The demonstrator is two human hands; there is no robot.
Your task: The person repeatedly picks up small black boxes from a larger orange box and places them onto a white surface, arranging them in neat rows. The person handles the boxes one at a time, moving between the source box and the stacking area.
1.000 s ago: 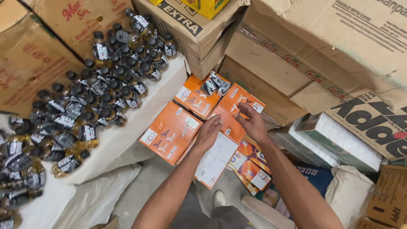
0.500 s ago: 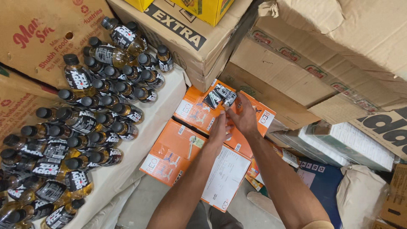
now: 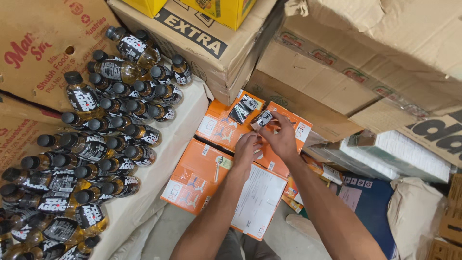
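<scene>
Both hands meet over the orange cartons. Right hand (image 3: 284, 139) pinches a small black-and-white sachet (image 3: 263, 118) by its lower edge, above the rear orange carton (image 3: 293, 127). Left hand (image 3: 246, 148) has fingers curled together, touching the right hand's fingers; whether it grips the sachet, cannot tell. A second black sachet (image 3: 243, 109) lies flat on the neighbouring orange carton (image 3: 219, 127). Front orange carton (image 3: 195, 175) sits below. Dark-capped bottles (image 3: 96, 144) crowd the white-draped counter (image 3: 168, 159) at left. Brown cardboard boxes (image 3: 308, 77) stacked behind.

Looks like a shop's store room: big brown boxes (image 3: 337, 53) piled high, lots of dark-capped drink bottles (image 3: 103, 139) packed together, orange boxes (image 3: 202, 175) stacked below.
</scene>
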